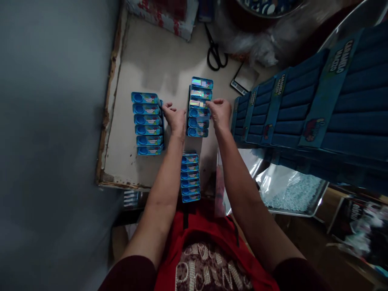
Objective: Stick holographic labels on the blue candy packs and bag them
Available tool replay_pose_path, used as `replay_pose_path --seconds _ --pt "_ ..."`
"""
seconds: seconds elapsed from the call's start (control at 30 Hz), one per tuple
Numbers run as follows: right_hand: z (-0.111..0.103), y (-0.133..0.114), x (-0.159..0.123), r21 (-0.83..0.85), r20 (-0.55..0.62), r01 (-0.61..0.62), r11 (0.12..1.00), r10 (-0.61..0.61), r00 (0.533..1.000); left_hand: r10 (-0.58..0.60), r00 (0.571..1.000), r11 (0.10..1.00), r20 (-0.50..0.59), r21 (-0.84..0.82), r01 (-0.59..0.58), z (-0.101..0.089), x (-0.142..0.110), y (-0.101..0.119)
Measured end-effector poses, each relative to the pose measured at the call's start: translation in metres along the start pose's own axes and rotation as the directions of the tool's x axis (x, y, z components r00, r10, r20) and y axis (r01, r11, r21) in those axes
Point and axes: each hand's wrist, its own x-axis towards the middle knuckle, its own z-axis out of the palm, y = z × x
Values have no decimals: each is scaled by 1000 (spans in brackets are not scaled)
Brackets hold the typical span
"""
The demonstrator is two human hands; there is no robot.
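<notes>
Three rows of small blue candy boxes marked "CARAMELO MACIZO" are in view: a left row (147, 120), a middle row (198, 123) and a nearer row (190, 179) by the table's front edge. Between the left and middle rows is my left hand (176, 119), fingers apart, its fingertips close to the left row's right side; nothing shows in it. My right hand (222, 113) reaches the middle row from the right, thumb and finger pinched at the third box's end. A shiny rainbow strip (197, 104) lies on that box by my fingertips; the two boxes above also gleam. Whatever the pinch holds is too small to make out.
Black scissors (214, 56) and a small scale (245, 79) lie at the back of the table (145, 52). Tall stacks of blue packs (318, 93) stand to the right. Below them is a tray of pale blue pieces (297, 194) under plastic. A grey wall (54, 121) borders the left.
</notes>
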Motion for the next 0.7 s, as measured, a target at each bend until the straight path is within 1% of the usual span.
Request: replay_pose_path --seconds 0.03,0.07,0.1,0.13,0.17,0.23,0.27,0.33,0.4,0.5,0.57,0.63,0.67,0.7 --pt "-4 -4 -4 25 -27 -5 1000 5 1000 56 998 997 -29 50 -54 -9 -8 7" --pt "-8 -7 -8 52 -39 -3 999 5 999 98 995 992 -27 81 -95 -18 -18 14" --pt "-11 -10 -12 76 -39 3 997 0 999 122 992 988 14 91 -123 -27 -30 22" --pt "-14 -13 -15 92 -34 11 996 -8 999 127 988 987 92 82 -135 -34 -44 29" --pt "-15 -14 -19 102 -27 21 995 -18 999 104 979 992 176 57 -116 -40 -57 34" --pt "-15 -17 -24 112 -4 41 993 -41 999 15 947 1000 321 -20 -9 -45 -78 39" --pt "-13 -17 -26 121 10 40 992 -42 999 -20 927 997 374 -65 48 -45 -85 39" --pt "-11 -18 -30 144 30 3 990 -7 1000 -45 902 981 430 -150 121 -41 -92 36" --pt "-9 -18 -34 157 30 -49 986 45 999 -46 901 968 431 -203 147 -38 -91 31" --pt "-12 -16 -40 193 34 -91 977 86 996 -79 915 963 395 -206 172 -39 -85 28" --pt "-17 -12 -45 263 94 -121 957 100 991 -106 926 968 362 -175 179 -45 -81 31" --pt "-23 -7 -51 324 179 -148 934 94 979 -119 937 978 330 -125 169 -54 -77 37" --pt "-24 -4 -54 341 206 -149 928 81 975 -118 941 984 317 -89 154 -57 -74 40" --pt "-24 0 -57 352 209 -137 926 65 976 -112 944 990 309 -47 133 -60 -71 44"
